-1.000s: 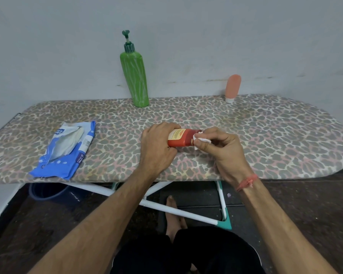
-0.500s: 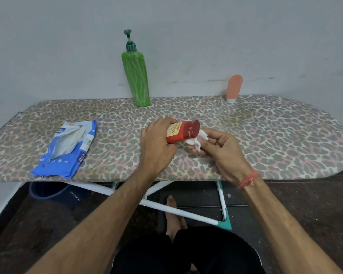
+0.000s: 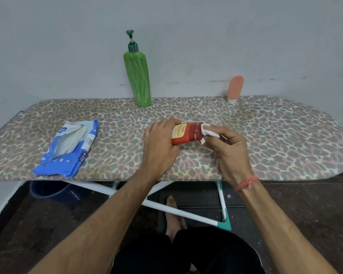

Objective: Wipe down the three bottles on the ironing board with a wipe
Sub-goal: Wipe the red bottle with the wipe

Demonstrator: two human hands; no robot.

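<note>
My left hand point(image 3: 159, 144) grips a small red bottle point(image 3: 187, 136) with a yellow label, held on its side just above the ironing board point(image 3: 285, 139). My right hand point(image 3: 229, 148) pinches a white wipe point(image 3: 207, 132) against the bottle's cap end. A tall green pump bottle point(image 3: 138, 76) stands upright at the board's back edge, left of centre. A small peach tube point(image 3: 234, 88) stands cap-down at the back right, against the wall.
An open blue and white wipes pack point(image 3: 67, 149) lies on the board's left part. Below the board are its white legs point(image 3: 166, 207), a dark blue bucket point(image 3: 48, 191) at the left, and my feet on the dark floor.
The red bottle was tilted up with its cap raised half a second ago; now it lies level again. The wipe has moved from below the cap onto the cap end.
</note>
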